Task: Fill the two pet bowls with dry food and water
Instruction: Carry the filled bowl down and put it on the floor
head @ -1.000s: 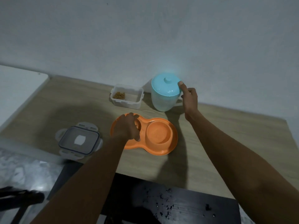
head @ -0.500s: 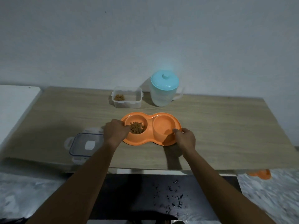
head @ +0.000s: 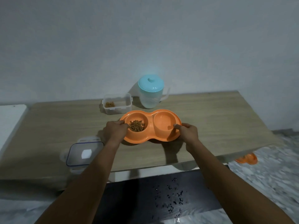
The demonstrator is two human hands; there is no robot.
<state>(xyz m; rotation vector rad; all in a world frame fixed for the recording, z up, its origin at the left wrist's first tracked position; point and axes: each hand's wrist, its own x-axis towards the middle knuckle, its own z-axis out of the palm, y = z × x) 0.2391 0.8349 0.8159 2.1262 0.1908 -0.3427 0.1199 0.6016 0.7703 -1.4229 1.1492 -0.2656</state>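
An orange double pet bowl [head: 149,138] sits in the middle of the wooden table [head: 218,120]. Its left bowl holds brown dry food [head: 136,125]; the right bowl [head: 164,122] looks wet, though I cannot tell how much water it holds. My left hand [head: 115,130] grips the dish's left rim and my right hand [head: 188,132] grips its right rim. Behind it stand a clear food container [head: 117,103] with a little kibble and a pitcher [head: 150,93] with a light blue lid.
The container's lid [head: 84,153] lies flat near the table's front left edge. A white surface [head: 9,120] adjoins the table on the left. A second orange dish [head: 247,159] lies on the marble floor at the right. Below the table is a dark mat with scattered bits.
My right hand left the pitcher and came down to the dish's right rim. My left hand moved off the left bowl to its rim, uncovering the food. The view pulled back.
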